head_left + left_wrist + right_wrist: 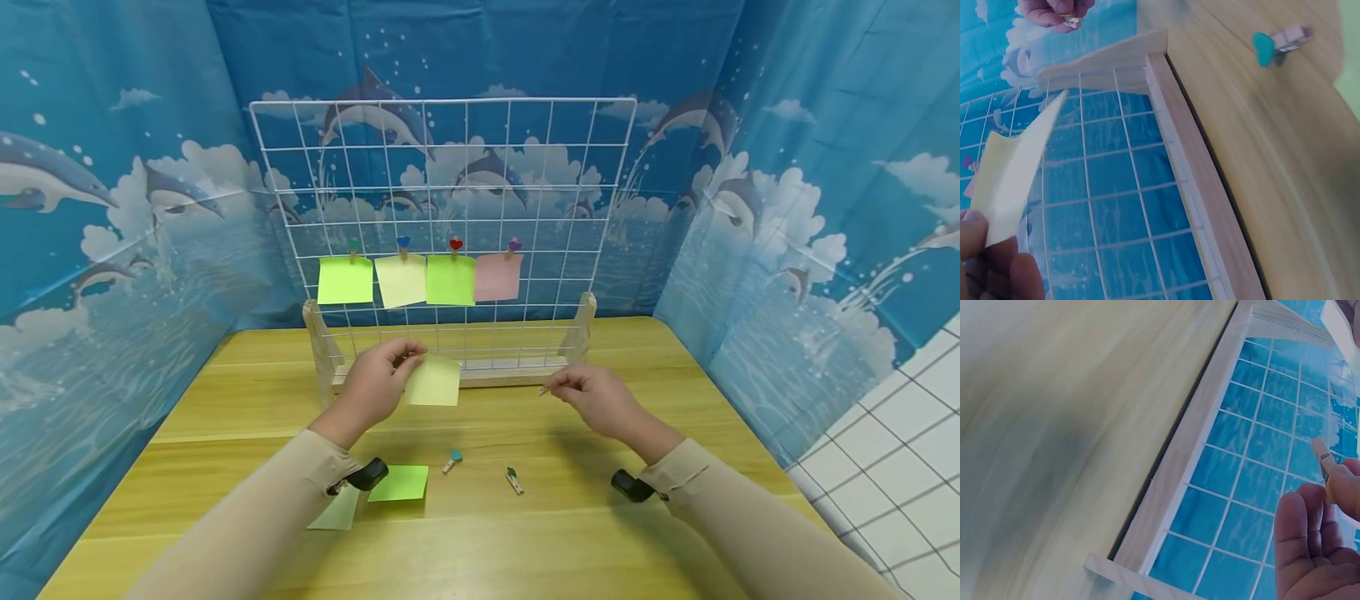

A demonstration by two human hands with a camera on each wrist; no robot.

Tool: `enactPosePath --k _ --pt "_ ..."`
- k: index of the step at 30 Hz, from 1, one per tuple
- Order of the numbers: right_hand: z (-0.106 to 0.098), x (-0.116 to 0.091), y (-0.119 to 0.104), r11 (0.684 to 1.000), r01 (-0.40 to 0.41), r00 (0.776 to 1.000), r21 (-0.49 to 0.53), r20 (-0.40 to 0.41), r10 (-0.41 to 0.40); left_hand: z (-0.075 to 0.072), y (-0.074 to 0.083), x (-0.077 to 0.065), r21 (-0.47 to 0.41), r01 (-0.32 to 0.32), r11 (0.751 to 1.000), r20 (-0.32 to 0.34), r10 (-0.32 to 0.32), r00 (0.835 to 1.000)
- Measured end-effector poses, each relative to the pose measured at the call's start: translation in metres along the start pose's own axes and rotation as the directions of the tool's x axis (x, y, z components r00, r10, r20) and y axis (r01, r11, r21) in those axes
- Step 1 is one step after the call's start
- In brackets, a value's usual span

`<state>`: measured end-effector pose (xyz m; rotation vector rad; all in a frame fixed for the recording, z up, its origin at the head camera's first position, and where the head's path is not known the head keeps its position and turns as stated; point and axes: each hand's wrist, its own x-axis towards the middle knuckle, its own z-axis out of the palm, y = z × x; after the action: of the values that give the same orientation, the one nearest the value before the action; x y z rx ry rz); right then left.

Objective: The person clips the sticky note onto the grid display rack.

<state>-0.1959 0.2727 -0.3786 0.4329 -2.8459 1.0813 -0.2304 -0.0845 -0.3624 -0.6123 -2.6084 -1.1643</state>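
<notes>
My left hand [372,382] pinches a pale yellow sticky note [435,383] by its upper left corner, in front of the lower part of a white wire grid [444,101]. In the left wrist view the note [1015,175] is slightly bent, with the thumb on its near end. Between thumb and fingertips, my right hand [602,402] holds a small wooden clothespin [1322,453], its tip pointing away from the hand. Along one grid row hang a green note [345,283], a pale yellow note [401,283], another green note [451,283] and a pink note [498,279], each under a heart-topped clothespin.
The grid stands in a wooden base [502,378] on the wood-grain table [570,542]. Nearer me lie a teal-heart clothespin [452,461], a green-topped clothespin [513,481], a green note [399,483] and a pale note [337,510] partly under my left forearm. Dolphin-print curtains [480,50] surround the table.
</notes>
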Motion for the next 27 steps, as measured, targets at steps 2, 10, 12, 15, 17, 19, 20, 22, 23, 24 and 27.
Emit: enactPosePath --k 2,10,12,15,17,19,20,22,23,24,27 --pt "-0.002 0.000 -0.001 1.000 -0.003 1.000 0.001 -0.005 0.003 0.004 0.007 0.006 -0.006 -0.001 1.000 0.006 0.001 1.000" --pt "-0.012 0.001 -0.003 0.998 -0.018 0.998 0.059 -0.052 0.021 0.019 0.028 0.034 -0.045 -0.064 0.997 -0.021 0.063 0.998" --pt "-0.015 0.001 -0.004 0.997 -0.020 0.997 0.077 -0.072 0.025 0.023 0.032 0.040 -0.048 -0.081 0.996 -0.031 0.079 0.996" --pt "-0.020 0.001 -0.005 0.997 -0.031 0.995 0.076 -0.096 0.038 0.029 0.038 0.049 -0.047 -0.099 0.994 -0.032 0.098 0.995" --pt "-0.023 0.001 -0.006 0.997 -0.039 0.993 0.069 -0.108 0.046 0.034 0.042 0.055 -0.043 -0.105 0.994 -0.031 0.104 0.994" --pt "-0.025 0.001 -0.006 0.997 -0.049 0.992 0.057 -0.115 0.056 0.037 0.047 0.060 -0.043 -0.106 0.993 -0.030 0.105 0.994" --pt "-0.027 0.002 -0.006 0.997 -0.051 0.991 0.057 -0.120 0.058 0.039 0.048 0.063 -0.038 -0.111 0.993 -0.032 0.110 0.993" --pt "-0.030 0.003 -0.006 0.996 -0.059 0.989 0.065 -0.129 0.067 0.043 0.053 0.068 -0.028 -0.116 0.993 -0.033 0.115 0.993" --pt "-0.031 0.004 -0.006 0.996 -0.058 0.988 0.068 -0.137 0.067 0.044 0.055 0.070 -0.027 -0.117 0.993 -0.033 0.116 0.993" --pt "-0.033 0.004 -0.006 0.996 -0.055 0.987 0.069 -0.145 0.065 0.046 0.057 0.073 -0.024 -0.120 0.993 -0.034 0.119 0.992" --pt "-0.039 0.007 -0.008 0.997 -0.052 0.983 0.062 -0.173 0.062 0.050 0.063 0.080 -0.013 -0.124 0.992 -0.036 0.123 0.992"
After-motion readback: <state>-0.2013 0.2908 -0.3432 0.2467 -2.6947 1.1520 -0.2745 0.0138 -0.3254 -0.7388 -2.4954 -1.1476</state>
